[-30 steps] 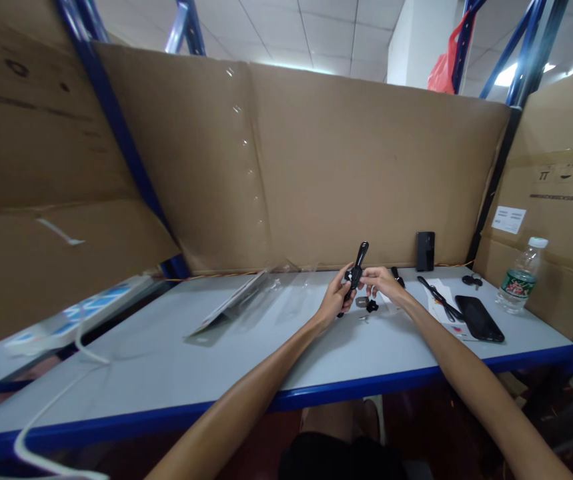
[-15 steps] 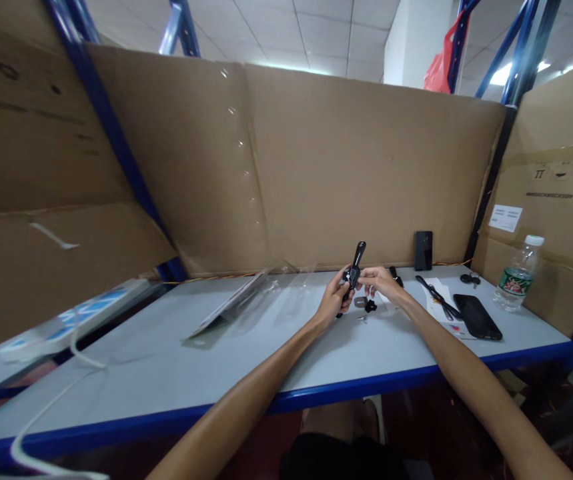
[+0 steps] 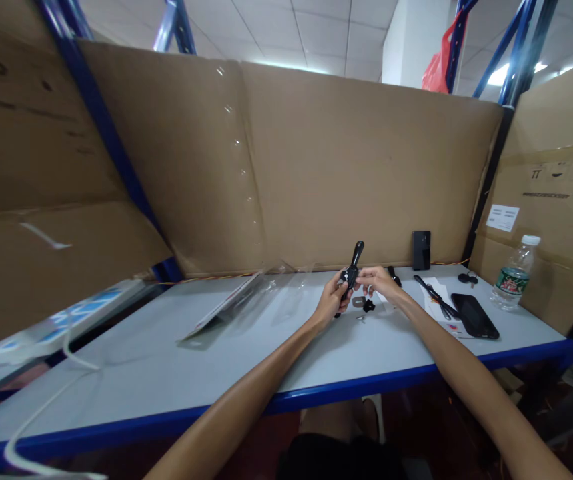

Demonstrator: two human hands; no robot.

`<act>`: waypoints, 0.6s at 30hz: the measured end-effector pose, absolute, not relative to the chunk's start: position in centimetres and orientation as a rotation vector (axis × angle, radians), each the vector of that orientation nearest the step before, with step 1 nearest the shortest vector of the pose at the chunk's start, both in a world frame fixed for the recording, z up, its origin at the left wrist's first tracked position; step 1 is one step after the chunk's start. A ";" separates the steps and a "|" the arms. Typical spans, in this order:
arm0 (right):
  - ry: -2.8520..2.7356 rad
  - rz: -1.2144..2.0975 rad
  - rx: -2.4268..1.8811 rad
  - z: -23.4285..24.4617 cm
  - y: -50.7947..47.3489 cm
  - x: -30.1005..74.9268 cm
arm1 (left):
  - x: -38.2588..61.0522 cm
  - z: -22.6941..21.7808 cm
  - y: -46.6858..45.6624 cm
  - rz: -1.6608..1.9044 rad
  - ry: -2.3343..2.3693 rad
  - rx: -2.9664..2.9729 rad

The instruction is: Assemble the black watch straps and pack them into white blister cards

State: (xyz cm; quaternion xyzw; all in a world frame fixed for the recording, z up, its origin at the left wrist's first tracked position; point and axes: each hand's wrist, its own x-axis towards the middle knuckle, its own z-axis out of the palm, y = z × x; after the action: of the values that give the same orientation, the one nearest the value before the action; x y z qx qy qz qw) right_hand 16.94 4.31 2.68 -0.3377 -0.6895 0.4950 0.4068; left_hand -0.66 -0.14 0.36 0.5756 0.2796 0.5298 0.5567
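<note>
The black handle [image 3: 357, 257] is held above the tabletop [image 3: 236, 373], between the two hands; its long axis runs aslant, from a near-left lower end to a far-right upper end. The left hand [image 3: 333, 298] is closed around its lower part. The right hand [image 3: 379, 281] comes in from the right, fingers bent and drawn together at the handle's middle; whether they pinch anything I cannot tell. Just nearer, below the right hand, lie a flat plate [image 3: 359, 302], a black knob [image 3: 369, 305] and small metal bits [image 3: 360, 319]. Clear packaging [image 3: 266, 300] lies to the left, a phone [image 3: 475, 316] and bottle [image 3: 511, 280] to the right; a cardboard sheet [image 3: 356, 173] stands along the far edge.
</note>
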 end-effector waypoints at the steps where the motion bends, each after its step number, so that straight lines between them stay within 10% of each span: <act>1: -1.737 1.249 -0.857 2.7 4.3 16.9 | -0.7 0.4 -0.1 1.248 0.659 1.360; 18: -1.741 1.245 -0.867 3.1 3.7 17.0 | -0.3 0.2 -0.1 1.272 0.667 1.394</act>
State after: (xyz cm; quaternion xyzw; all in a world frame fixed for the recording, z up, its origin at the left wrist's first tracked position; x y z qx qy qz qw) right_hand 17.02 3.66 3.15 -0.3433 -0.6896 0.4931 0.4043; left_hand -0.35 -0.09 0.18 0.5864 0.2805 0.5349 0.5397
